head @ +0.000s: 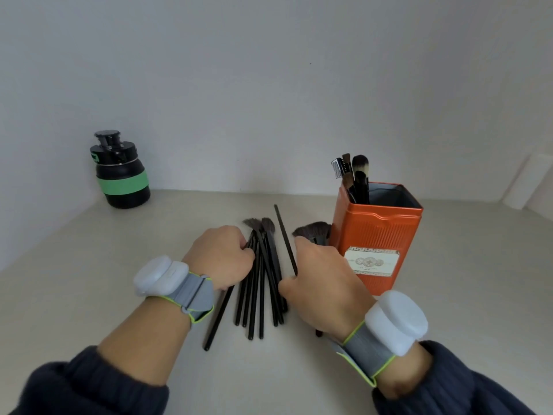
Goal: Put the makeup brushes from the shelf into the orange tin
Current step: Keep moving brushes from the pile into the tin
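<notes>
Black makeup brushes [260, 283] lie bunched on the shelf [89, 280], left of the orange tin [378, 235] already holding a few. The left hand [223, 257] curls over the bunch; the right hand [321, 275] pinches one thin brush [284, 235].

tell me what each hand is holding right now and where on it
The left hand curls around the bunch of black-handled makeup brushes near their upper handles. The right hand pinches a thin black brush handle at its lower end.
</notes>
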A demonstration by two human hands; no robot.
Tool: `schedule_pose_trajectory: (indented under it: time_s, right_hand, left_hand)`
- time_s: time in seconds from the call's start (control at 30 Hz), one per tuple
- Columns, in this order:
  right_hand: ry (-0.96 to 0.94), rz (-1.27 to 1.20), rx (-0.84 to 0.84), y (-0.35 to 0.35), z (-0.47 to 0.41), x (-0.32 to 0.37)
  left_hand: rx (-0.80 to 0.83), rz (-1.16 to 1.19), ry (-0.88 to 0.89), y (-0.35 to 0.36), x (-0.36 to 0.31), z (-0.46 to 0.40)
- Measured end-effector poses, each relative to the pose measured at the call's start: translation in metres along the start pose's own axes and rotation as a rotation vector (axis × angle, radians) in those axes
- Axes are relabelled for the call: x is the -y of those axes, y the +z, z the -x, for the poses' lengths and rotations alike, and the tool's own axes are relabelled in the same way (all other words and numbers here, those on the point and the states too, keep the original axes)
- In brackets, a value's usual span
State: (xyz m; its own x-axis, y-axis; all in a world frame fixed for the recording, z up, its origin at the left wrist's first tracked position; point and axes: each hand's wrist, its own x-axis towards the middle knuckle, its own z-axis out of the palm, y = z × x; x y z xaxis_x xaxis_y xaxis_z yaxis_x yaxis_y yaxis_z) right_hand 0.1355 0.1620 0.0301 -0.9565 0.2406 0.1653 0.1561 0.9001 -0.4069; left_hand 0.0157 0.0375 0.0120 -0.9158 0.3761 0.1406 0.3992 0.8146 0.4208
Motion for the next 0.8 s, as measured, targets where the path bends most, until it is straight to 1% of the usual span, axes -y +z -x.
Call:
schedule_pose_trajectory:
  time_s: [0.13,0.2,0.27,0.37,0.5,0.57,0.63,0.7,0.73,0.8]
  right_hand:
    - [-0.031,-0.115,-0.036,-0.003,0.004,0.003]
    - [-0.062,-0.128,-0.088,-0.004,0.004,0.004]
    - [-0.108,-0.157,-0.176,-0.004,0.004,0.004]
    - [-0.218,-0.269,-0.358,-0.004,0.002,0.001]
    - [-0.351,-0.363,-0.539,-0.007,0.002,-0.002]
    - [-0.392,-0.425,-0.622,-0.010,0.003,-0.003]
    - [-0.424,-0.519,-0.696,-0.014,0.003,-0.005]
    - [-0.436,-0.620,-0.761,-0.019,0.004,-0.008]
    - [-0.433,-0.676,-0.791,-0.022,0.004,-0.011]
    - [-0.411,-0.772,-0.845,-0.029,0.003,-0.015]
  left_hand:
    - [-0.028,-0.027,0.012,0.002,0.002,-0.003]
    - [-0.035,-0.029,0.013,0.004,0.004,-0.005]
    - [-0.046,-0.039,0.016,0.006,0.005,-0.006]
    - [-0.061,-0.046,0.026,0.009,0.005,-0.007]
    - [-0.068,0.002,0.022,0.012,0.005,-0.010]
    - [-0.109,0.038,0.040,0.011,0.005,-0.009]
    - [-0.208,0.101,0.106,0.005,0.004,-0.007]
    - [-0.323,0.214,0.205,-0.004,-0.002,-0.003]
    - [-0.355,0.295,0.249,-0.008,-0.007,0.001]
    - [-0.337,0.505,0.313,-0.016,-0.017,0.008]
